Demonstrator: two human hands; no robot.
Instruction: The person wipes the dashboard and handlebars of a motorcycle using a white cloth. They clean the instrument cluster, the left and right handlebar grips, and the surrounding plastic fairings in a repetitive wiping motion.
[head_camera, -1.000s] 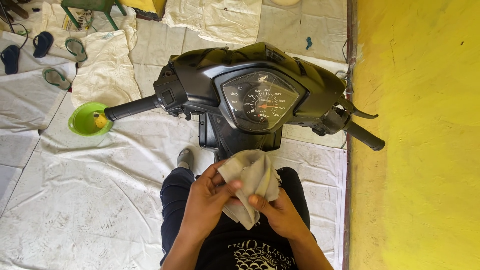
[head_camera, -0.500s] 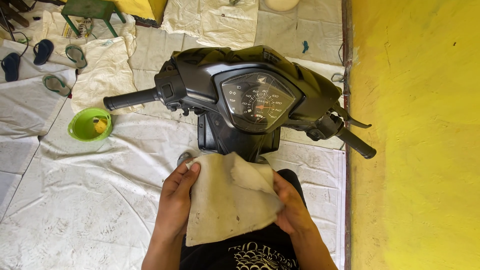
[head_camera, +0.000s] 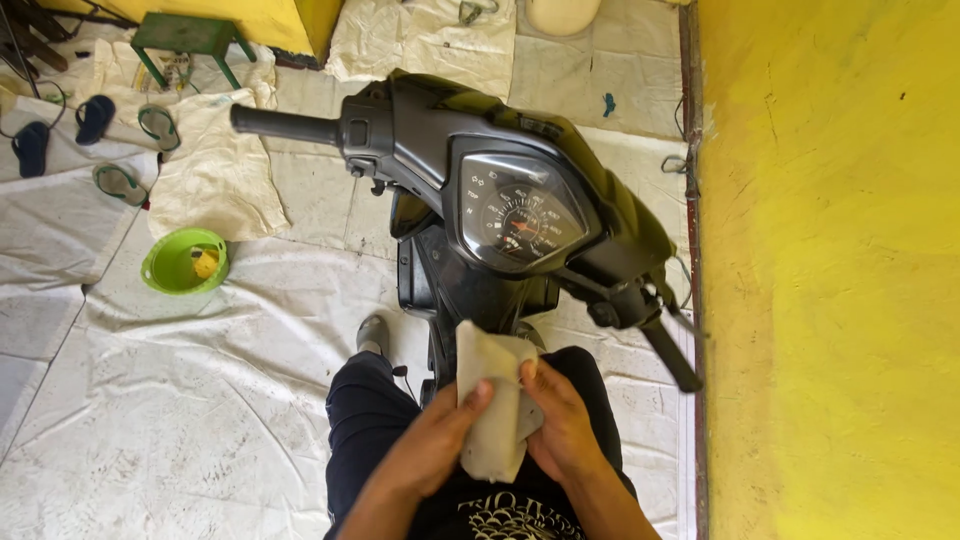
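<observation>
Cloth (head_camera: 492, 415), beige and folded into a narrow strip, is held upright over the lap, just below the scooter's (head_camera: 480, 190) dashboard, between both hands. It is pinched by the left hand (head_camera: 440, 440), whose grip is closed with the thumb pressed on the front, and clasped from the other side by the right hand (head_camera: 560, 425), fingers curled round its edge. A green bowl (head_camera: 184, 262) is seen well apart on the white floor sheets (head_camera: 180, 420), with sandals (head_camera: 120, 182) farther off.
</observation>
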